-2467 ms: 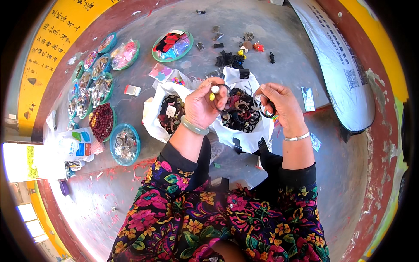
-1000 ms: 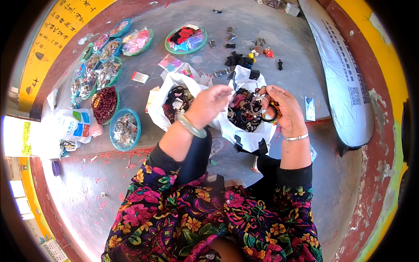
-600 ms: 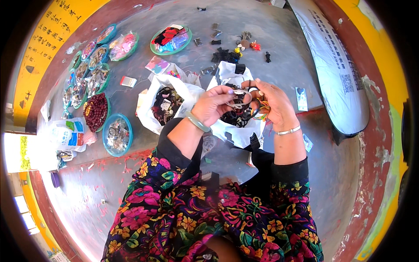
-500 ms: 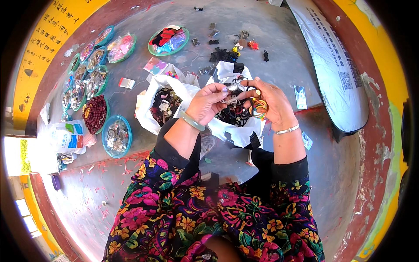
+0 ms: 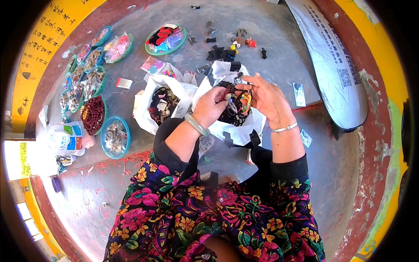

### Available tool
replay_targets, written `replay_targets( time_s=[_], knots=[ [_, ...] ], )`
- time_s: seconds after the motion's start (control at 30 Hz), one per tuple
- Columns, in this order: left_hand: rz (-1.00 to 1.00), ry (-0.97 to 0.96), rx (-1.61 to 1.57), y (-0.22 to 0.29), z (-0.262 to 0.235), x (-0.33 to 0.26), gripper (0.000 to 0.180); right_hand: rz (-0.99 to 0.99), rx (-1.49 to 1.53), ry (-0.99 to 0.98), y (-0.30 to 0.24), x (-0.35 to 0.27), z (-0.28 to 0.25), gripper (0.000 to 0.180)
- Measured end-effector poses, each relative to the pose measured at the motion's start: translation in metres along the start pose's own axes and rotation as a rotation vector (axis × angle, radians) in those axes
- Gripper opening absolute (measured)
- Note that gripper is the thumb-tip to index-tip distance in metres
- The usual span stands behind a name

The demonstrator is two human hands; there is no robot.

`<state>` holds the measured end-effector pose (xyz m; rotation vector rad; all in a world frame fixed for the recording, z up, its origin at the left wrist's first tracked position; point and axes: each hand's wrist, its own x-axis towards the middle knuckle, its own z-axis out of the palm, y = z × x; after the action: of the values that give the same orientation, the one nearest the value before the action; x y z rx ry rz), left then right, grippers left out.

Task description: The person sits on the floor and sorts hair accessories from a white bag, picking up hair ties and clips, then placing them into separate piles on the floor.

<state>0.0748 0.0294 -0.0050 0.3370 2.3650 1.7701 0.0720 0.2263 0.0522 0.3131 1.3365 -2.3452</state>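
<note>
Both of my hands are over a white bag filled with dark cords and loops. My left hand is closed in a pinch at the bag's left side; what it grips is too small to make out. Over the bag's right side, my right hand has its fingers curled around a bundle of multicoloured bands and thin dark cord. Just left stands a second white bag, holding dark cords and pale pieces.
At the left are several bowls of small packets, a bowl of dark red beads and a blue bowl. A green tray and black cord bundles lie farther off. A long silver-covered object lies at the right.
My left hand has turned with its fingers lower toward the bag. My right hand's fingers have spread slightly, and the multicoloured bands hang farther left over the bag.
</note>
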Motion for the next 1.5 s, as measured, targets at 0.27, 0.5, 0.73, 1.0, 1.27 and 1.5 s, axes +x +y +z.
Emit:
replay_targets(
  time_s=[0.27,0.5,0.73,1.0,1.27,1.5],
  knots=[
    [0.405,0.431,0.685,0.031,-0.029,-0.015,0.037,-0.073,-0.210,0.103,0.005,0.000,0.000,0.046],
    [-0.203,0.140,0.650,0.007,-0.046,-0.021,0.045,-0.072,-0.547,0.001,0.019,0.016,0.010,0.037],
    [-0.331,0.151,-0.006,-0.015,-0.051,-0.011,0.032,-0.335,-1.540,-0.161,0.052,0.054,-0.010,0.026],
    [-0.060,0.138,0.665,-0.003,-0.057,-0.008,0.022,-0.015,-1.907,-0.012,0.061,0.066,-0.015,0.019],
    [-0.067,0.113,0.630,0.001,-0.052,-0.010,0.019,-0.041,-1.861,-0.382,0.113,0.103,0.007,0.030],
    [-0.075,0.125,0.613,-0.003,-0.057,-0.009,0.021,-0.050,-2.061,-0.407,0.158,0.099,0.025,0.036]
  ],
)
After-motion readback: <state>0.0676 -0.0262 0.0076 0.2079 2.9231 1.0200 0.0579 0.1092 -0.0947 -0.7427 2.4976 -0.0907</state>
